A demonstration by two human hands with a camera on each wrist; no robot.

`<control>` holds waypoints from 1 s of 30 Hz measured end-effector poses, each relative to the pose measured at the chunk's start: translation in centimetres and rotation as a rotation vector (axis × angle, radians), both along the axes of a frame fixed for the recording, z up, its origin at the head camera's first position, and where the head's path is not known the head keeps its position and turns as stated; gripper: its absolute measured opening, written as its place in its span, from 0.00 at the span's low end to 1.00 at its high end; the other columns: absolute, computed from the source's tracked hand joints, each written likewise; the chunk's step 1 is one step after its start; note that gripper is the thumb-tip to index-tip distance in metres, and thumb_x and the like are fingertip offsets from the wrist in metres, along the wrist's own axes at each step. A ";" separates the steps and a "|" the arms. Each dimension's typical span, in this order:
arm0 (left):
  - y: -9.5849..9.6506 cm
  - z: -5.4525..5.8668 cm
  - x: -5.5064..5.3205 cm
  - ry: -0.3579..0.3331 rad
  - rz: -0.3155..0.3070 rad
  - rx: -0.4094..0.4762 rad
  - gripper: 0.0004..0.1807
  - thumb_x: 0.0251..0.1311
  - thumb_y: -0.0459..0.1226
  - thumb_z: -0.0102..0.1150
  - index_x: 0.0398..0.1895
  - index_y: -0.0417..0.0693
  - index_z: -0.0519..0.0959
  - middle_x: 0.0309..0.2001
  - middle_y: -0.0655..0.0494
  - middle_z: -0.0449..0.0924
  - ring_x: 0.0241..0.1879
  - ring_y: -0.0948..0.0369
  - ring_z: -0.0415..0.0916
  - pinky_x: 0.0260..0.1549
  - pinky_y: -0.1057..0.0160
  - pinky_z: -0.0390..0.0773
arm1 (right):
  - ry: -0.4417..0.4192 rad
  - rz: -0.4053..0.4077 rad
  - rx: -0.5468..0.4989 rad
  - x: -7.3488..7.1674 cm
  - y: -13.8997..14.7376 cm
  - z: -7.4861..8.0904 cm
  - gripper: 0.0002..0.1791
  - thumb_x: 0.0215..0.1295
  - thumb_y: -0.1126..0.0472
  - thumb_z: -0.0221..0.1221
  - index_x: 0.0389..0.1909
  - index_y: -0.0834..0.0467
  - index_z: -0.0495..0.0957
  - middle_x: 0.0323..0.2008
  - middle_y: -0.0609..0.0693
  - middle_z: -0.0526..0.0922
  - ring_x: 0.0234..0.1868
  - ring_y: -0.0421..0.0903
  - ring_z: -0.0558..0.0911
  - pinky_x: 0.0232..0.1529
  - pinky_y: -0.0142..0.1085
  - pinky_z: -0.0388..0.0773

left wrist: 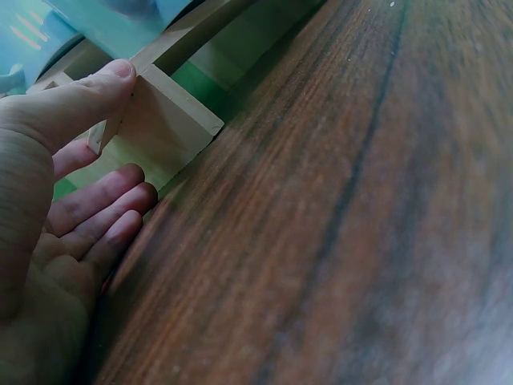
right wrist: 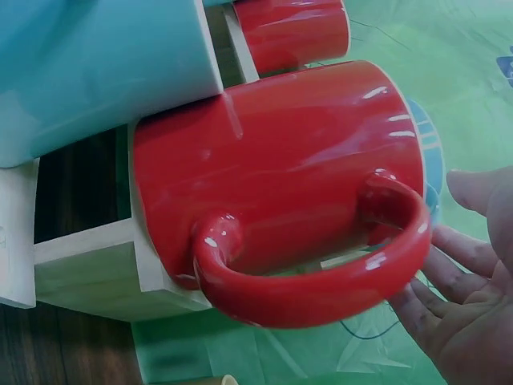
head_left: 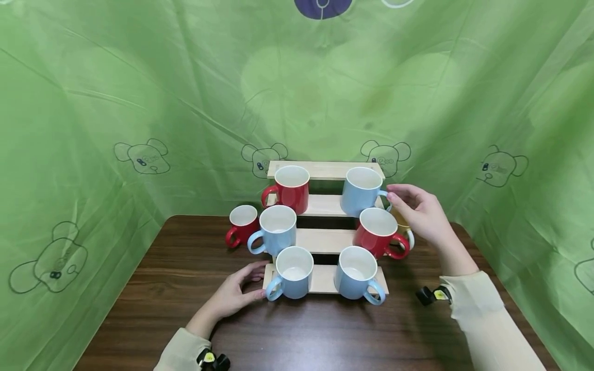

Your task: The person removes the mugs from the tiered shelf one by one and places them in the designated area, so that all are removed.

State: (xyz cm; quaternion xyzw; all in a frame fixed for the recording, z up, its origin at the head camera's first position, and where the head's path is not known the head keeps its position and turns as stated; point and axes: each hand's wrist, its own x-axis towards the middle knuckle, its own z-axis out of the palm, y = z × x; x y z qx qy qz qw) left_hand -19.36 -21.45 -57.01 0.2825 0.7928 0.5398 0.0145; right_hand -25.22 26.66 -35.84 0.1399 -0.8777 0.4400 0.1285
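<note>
As our left hand [head_left: 234, 292], probably bracing, pinches the rack's [head_left: 325, 240] near-left corner, our right hand [head_left: 419, 212] (unclenched) flanks a blue mug [head_left: 358, 198].

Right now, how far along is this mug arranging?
Looks done: six mugs stand on the wooden rack, two on each of its lower three levels. In hand: the right hand is at the highest blue mug's handle; the left hand touches the rack's front corner. Probably left: the leftmost red mug and a partly hidden yellow-and-white mug, both beside the rack.
</note>
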 end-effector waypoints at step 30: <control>0.0 0.0 -0.1 -0.014 -0.007 0.003 0.36 0.70 0.37 0.75 0.79 0.49 0.72 0.66 0.51 0.83 0.63 0.53 0.83 0.65 0.50 0.82 | -0.116 0.117 -0.067 -0.6 -0.4 0.2 0.19 0.86 0.57 0.59 0.61 0.70 0.82 0.54 0.67 0.89 0.49 0.36 0.88 0.54 0.24 0.83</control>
